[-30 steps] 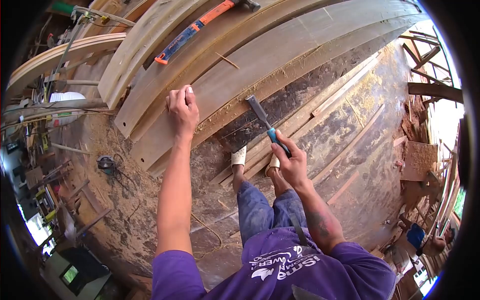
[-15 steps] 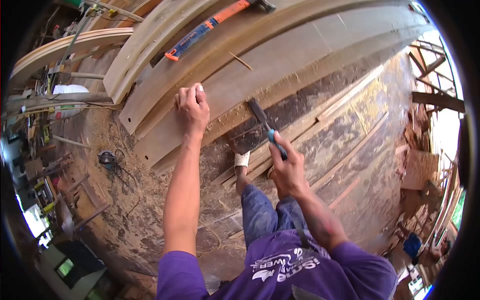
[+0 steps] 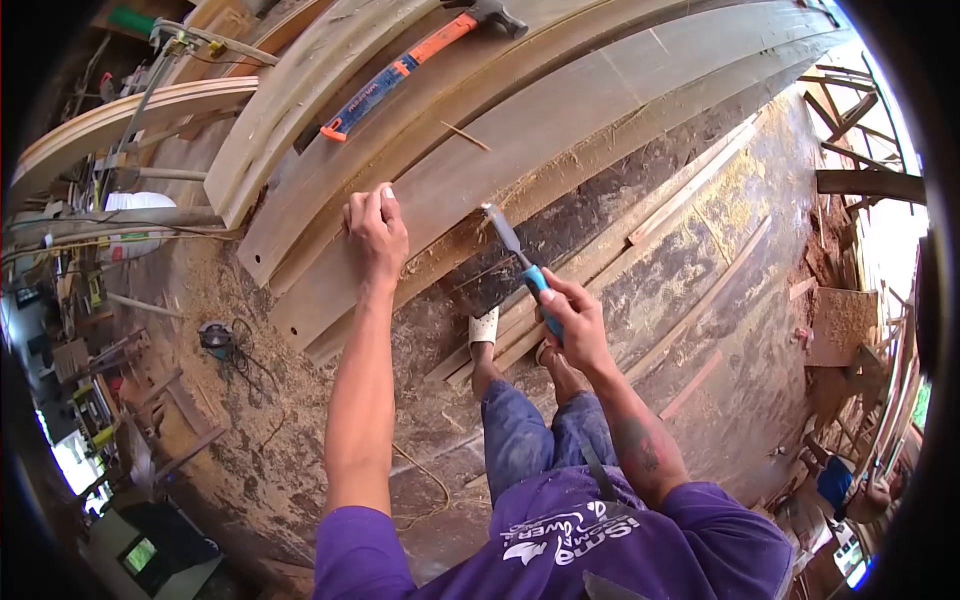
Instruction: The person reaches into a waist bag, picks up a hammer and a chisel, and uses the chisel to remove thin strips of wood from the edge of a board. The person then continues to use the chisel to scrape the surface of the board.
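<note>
In my right hand [image 3: 575,318] is a wood chisel [image 3: 508,232] with a blue handle; its flat metal blade points up and away from me. The blade tip is close to the near edge of a long wooden board [image 3: 540,120], where shavings [image 3: 480,215] cling. My left hand [image 3: 378,232] is closed with curled fingers over the same board, left of the chisel; what its fingers hold, if anything, is hidden. A thin wood sliver [image 3: 466,136] lies on the board beyond my hands. Farther back, a claw hammer [image 3: 405,72] with an orange and blue handle rests on the boards.
More long shaped boards [image 3: 320,90] lie alongside at the back left. Strips of wood [image 3: 600,262] and sawdust cover the floor at right. A corded power tool [image 3: 216,338] sits on the floor at left. My feet [image 3: 484,326] stand close below the board.
The chisel has turned so its blade catches light and has shifted slightly left, off the board's edge. My left hand has moved slightly down-left in view. The camera view has shifted a little.
</note>
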`<state>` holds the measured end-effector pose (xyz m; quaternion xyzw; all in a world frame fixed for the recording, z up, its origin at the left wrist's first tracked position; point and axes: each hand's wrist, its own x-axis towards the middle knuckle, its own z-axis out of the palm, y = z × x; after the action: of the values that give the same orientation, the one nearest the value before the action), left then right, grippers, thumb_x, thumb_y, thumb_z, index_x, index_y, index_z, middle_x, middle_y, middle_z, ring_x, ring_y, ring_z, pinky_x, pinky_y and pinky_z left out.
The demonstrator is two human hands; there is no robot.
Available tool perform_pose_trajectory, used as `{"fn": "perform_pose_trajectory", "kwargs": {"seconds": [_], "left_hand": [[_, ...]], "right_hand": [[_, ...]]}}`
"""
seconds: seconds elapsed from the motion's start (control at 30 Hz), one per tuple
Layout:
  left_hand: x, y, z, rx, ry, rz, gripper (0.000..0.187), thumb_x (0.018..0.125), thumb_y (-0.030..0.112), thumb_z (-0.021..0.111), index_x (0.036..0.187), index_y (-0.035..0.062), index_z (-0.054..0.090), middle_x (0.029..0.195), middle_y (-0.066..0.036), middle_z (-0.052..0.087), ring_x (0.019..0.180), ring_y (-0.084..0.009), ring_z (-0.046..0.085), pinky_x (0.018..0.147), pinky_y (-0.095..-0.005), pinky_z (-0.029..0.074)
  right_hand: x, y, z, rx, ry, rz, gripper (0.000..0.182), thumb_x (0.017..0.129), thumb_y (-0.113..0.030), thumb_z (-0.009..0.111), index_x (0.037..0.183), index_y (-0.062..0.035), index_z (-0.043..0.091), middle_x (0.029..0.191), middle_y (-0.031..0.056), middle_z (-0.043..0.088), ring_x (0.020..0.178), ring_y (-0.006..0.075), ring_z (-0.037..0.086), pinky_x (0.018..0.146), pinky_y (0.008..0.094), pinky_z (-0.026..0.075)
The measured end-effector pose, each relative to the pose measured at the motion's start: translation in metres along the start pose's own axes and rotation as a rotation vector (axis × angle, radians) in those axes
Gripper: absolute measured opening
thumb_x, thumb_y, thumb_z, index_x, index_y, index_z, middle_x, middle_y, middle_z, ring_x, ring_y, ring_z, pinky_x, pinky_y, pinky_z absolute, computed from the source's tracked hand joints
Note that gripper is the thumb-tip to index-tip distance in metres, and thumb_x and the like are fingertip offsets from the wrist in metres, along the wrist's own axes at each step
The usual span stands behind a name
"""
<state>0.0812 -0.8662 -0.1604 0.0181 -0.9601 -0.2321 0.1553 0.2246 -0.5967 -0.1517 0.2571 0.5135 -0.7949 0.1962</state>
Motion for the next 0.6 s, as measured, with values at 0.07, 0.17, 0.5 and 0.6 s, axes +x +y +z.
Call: {"fn": "perform_pose_trajectory", "kwargs": {"seconds": [0.07,0.17,0.5,0.6], "left_hand": [[-0.004,-0.002,0.002,-0.013,0.009,0.007,0.023,0.100,0.020,0.053,0.107,0.0057,0.069,0.095,-0.014,0.061,0.090,-0.0324,0.058,0.081,-0.0443,0.047],[-0.002,-0.020,0.012,-0.144,0.200,0.084,0.023,0.099,0.022,0.056,0.107,0.0050,0.069,0.099,-0.014,0.061,0.093,-0.0306,0.059,0.083,-0.0414,0.048],[-0.043,-0.089,-0.029,0.076,0.247,-0.146,0.023,0.097,0.023,0.061,0.090,0.0012,0.063,0.090,-0.015,0.058,0.087,-0.0321,0.055,0.077,-0.0448,0.045],[-0.045,-0.094,-0.031,0.091,0.240,-0.121,0.023,0.097,0.022,0.062,0.087,0.0014,0.060,0.087,-0.015,0.057,0.085,-0.0339,0.053,0.078,-0.0463,0.043]], "right_hand": [[-0.002,0.011,-0.002,0.038,0.025,-0.047,0.040,0.096,-0.017,0.066,0.134,-0.0076,0.060,0.078,0.0018,0.062,0.051,0.0049,0.049,0.042,0.0224,0.036],[-0.010,0.030,-0.004,-0.231,0.086,-0.201,0.038,0.093,-0.016,0.069,0.130,-0.0067,0.063,0.083,0.0073,0.069,0.055,0.0061,0.055,0.049,0.0216,0.042],[-0.037,0.026,0.007,-0.767,0.129,-0.553,0.035,0.091,-0.008,0.070,0.125,-0.0024,0.065,0.096,0.0172,0.072,0.083,0.0133,0.067,0.073,0.0278,0.052],[-0.028,0.001,0.047,-0.769,0.152,-0.317,0.032,0.091,-0.007,0.069,0.123,-0.0010,0.065,0.093,0.0180,0.072,0.083,0.0135,0.067,0.072,0.0266,0.052]]}}
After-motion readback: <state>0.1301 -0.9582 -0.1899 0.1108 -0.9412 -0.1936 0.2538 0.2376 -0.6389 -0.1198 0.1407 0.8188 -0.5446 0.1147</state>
